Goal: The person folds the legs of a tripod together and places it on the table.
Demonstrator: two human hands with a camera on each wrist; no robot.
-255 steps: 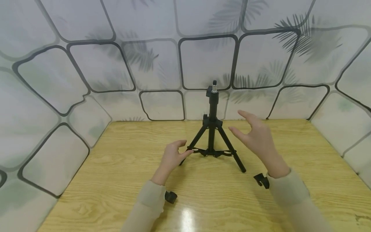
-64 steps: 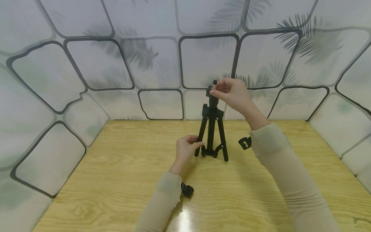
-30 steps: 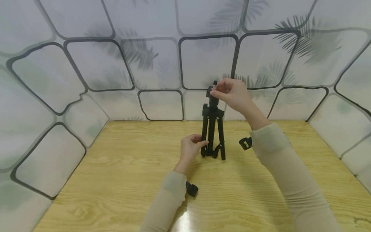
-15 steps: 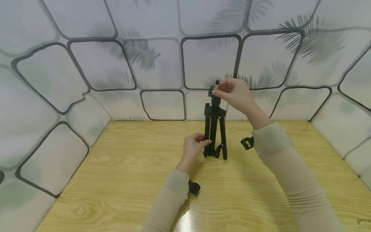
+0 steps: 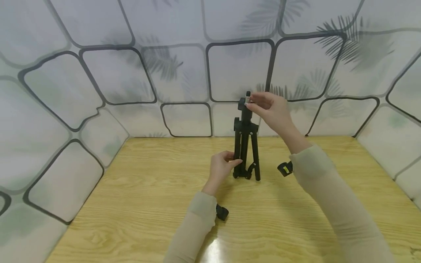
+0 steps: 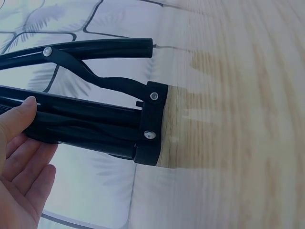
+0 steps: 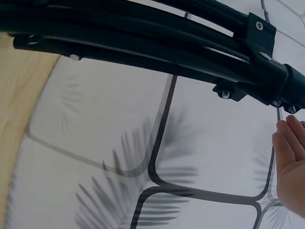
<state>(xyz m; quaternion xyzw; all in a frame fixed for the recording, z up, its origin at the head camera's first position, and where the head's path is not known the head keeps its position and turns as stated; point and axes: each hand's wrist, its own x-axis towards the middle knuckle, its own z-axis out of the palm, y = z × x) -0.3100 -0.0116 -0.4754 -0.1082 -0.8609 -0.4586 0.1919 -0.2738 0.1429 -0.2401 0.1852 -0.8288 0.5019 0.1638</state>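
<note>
A black tripod (image 5: 246, 129) stands upright near the back of the wooden table, its center column topped by a silver metal stud (image 5: 247, 99). My left hand (image 5: 222, 167) pinches the left leg low down, thumb in front and fingers behind; this leg (image 6: 76, 107) lies close along the column in the left wrist view. On the right, another leg (image 5: 255, 157) still splays out a little, with its curved brace (image 6: 100, 78) bent. Beside the stud is my right hand (image 5: 274, 109), fingers and thumb spread, tips right at the top; the right wrist view shows its fingers straight.
The wooden table (image 5: 148, 204) reaches back to a pale patterned backdrop (image 5: 177, 84) that also rises on both sides. A black wrist camera (image 5: 222, 212) sits on the left wrist, another black wrist camera (image 5: 285, 169) on the right.
Over the last seconds the tripod's legs have folded inward, the left one pushed by my left hand. Just now my right hand has eased slightly rightward, uncovering the stud it held.
</note>
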